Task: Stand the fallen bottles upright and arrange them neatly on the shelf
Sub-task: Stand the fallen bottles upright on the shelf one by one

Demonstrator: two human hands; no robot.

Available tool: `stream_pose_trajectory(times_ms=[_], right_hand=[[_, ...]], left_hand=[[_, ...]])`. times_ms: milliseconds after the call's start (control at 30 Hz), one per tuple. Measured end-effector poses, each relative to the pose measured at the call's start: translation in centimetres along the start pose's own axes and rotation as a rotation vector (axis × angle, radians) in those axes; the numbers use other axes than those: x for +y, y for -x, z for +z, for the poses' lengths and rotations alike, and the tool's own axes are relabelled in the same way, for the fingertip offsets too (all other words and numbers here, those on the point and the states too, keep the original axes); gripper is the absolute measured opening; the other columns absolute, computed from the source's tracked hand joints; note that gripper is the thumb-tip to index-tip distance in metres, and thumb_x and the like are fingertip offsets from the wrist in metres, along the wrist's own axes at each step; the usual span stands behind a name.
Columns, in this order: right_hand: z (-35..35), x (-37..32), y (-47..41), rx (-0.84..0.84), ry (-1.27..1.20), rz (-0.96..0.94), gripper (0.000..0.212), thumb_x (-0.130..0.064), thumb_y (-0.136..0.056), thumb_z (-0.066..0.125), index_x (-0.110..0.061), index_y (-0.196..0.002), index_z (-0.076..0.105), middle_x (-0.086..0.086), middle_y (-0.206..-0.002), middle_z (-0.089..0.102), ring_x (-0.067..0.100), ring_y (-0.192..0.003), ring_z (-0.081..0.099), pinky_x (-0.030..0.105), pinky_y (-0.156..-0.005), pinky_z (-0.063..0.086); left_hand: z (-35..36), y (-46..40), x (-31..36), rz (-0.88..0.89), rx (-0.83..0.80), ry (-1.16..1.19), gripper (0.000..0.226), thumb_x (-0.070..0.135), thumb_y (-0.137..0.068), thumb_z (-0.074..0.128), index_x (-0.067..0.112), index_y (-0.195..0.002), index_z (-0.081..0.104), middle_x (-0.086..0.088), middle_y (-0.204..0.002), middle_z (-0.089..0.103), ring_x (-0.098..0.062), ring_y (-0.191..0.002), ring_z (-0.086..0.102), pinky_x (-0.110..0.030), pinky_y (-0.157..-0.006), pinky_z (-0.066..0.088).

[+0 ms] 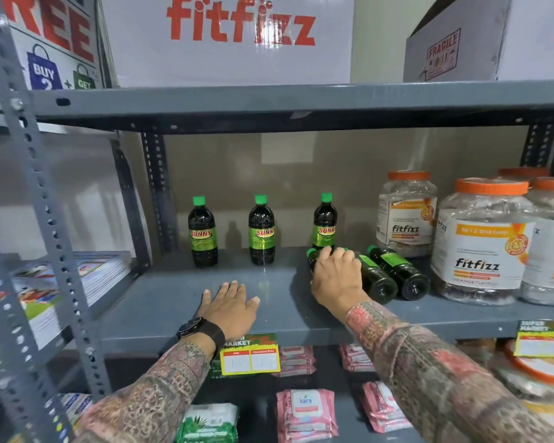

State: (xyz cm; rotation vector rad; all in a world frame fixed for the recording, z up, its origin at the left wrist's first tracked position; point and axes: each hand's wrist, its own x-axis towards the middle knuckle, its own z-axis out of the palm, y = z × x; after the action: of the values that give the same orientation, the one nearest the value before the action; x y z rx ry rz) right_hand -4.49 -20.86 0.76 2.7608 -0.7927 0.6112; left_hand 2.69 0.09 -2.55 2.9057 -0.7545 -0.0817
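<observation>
Three dark bottles with green caps and "SUNNY" labels stand upright in a row at the back of the grey shelf (pixel 160 302): one on the left (pixel 203 232), one in the middle (pixel 261 231), one on the right (pixel 324 222). Three more lie on their sides in front of the right one. My right hand (pixel 337 275) covers and grips the leftmost fallen bottle (pixel 311 258), of which only the cap end shows. The other two fallen bottles (pixel 376 275) (pixel 400 270) lie beside it to the right. My left hand (pixel 230 304) rests flat on the shelf, fingers spread, holding nothing.
Large clear jars with orange lids (pixel 480 241) (pixel 406 212) crowd the shelf's right side, close to the fallen bottles. White cartons (pixel 231 43) sit on the shelf above. Pink wipe packs (pixel 306 410) lie on the shelf below. A perforated upright post (pixel 39 199) stands at left.
</observation>
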Motion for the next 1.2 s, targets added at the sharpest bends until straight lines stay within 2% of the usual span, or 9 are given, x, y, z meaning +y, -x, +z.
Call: stream_pose_trajectory(times_ms=[100,233,367,467,600,800,967,1100,1200], right_hand=[[-0.2,-0.1,0.6,0.066,-0.168,0.011,0.056,-0.041,-0.089,0.070,-0.010,-0.131,0.049,0.015,-0.121,0.062,0.036,-0.113,0.059,0.047,-0.089,0.050],[0.1,-0.8,1.0,0.096,-0.548,0.033,0.081,-0.047,-0.094,0.066,-0.013,-0.157,0.028,0.017,-0.131,0.053,0.039,-0.121,0.052,0.055,-0.095,0.048],[0.6,-3.8,1.6,0.089,-1.051,0.085,0.087,-0.035,-0.098,0.066,-0.019,-0.164,0.012,0.013,-0.146,0.038,0.037,-0.137,0.038,0.060,-0.111,0.033],[0.7,-7.0,1.5,0.049,-1.226,0.056,0.091,-0.024,-0.096,0.070,-0.020,-0.165,0.009,0.008,-0.142,0.036,0.035,-0.138,0.036,0.059,-0.118,0.028],[0.3,-11.8,1.2,-0.003,-1.335,-0.027,0.094,-0.011,-0.091,0.074,-0.024,-0.164,0.016,0.007,-0.132,0.041,0.027,-0.129,0.039,0.046,-0.116,0.032],[-0.3,-16.8,1.5,0.013,-1.373,-0.113,0.088,-0.006,-0.087,0.076,-0.019,-0.159,0.027,0.004,-0.134,0.043,0.012,-0.123,0.037,0.037,-0.117,0.032],[-0.4,-16.8,1.6,0.004,-1.341,-0.098,0.088,-0.019,-0.084,0.081,-0.022,-0.157,0.032,-0.002,-0.129,0.042,0.012,-0.118,0.042,0.035,-0.111,0.036],[-0.3,-17.1,1.6,-0.010,-1.249,-0.053,0.111,-0.047,-0.069,0.090,-0.020,-0.156,0.028,0.001,-0.134,0.043,0.022,-0.131,0.040,0.042,-0.113,0.036],[0.1,-17.2,1.4,-0.006,-1.212,-0.036,0.107,-0.043,-0.066,0.093,-0.020,-0.152,0.033,0.007,-0.137,0.049,0.029,-0.132,0.046,0.044,-0.110,0.042]], left_hand=[[-0.2,0.2,-0.8,0.019,-0.024,0.021,0.072,0.056,-0.103,0.012,0.016,-0.163,0.005,0.000,-0.173,-0.002,-0.018,-0.160,-0.003,-0.050,-0.128,-0.005],[-0.7,0.6,-3.3,-0.003,-0.024,0.018,0.071,0.055,-0.104,0.013,0.015,-0.163,0.006,0.000,-0.173,-0.002,-0.018,-0.160,-0.003,-0.049,-0.128,-0.005],[-1.6,0.8,-7.0,-0.066,-0.021,0.009,0.069,0.052,-0.106,0.015,0.015,-0.163,0.007,-0.002,-0.173,-0.001,-0.019,-0.160,-0.002,-0.047,-0.128,-0.003],[-2.1,1.4,-9.7,-0.109,-0.008,0.020,0.067,0.048,-0.107,0.016,0.013,-0.163,0.008,-0.003,-0.173,0.000,-0.019,-0.160,0.000,-0.046,-0.129,-0.003],[-2.1,1.7,-11.0,-0.127,0.027,0.034,0.066,0.046,-0.107,0.017,0.013,-0.163,0.010,-0.003,-0.173,0.003,-0.018,-0.160,0.002,-0.046,-0.129,-0.003],[-1.9,1.7,-11.1,-0.142,0.046,0.023,0.066,0.046,-0.106,0.016,0.014,-0.163,0.010,-0.001,-0.173,0.004,-0.017,-0.160,0.003,-0.046,-0.129,-0.003],[-1.6,1.7,-11.1,-0.139,0.056,0.003,0.067,0.048,-0.105,0.015,0.014,-0.163,0.011,-0.001,-0.173,0.006,-0.017,-0.160,0.003,-0.045,-0.129,-0.002],[-1.6,1.7,-11.0,-0.134,0.063,-0.008,0.068,0.048,-0.105,0.015,0.013,-0.163,0.012,-0.002,-0.172,0.006,-0.017,-0.160,0.004,-0.046,-0.129,-0.001],[-1.5,1.7,-11.1,-0.134,0.058,-0.013,0.068,0.048,-0.105,0.015,0.014,-0.163,0.011,-0.002,-0.173,0.006,-0.017,-0.160,0.004,-0.046,-0.129,-0.001]])
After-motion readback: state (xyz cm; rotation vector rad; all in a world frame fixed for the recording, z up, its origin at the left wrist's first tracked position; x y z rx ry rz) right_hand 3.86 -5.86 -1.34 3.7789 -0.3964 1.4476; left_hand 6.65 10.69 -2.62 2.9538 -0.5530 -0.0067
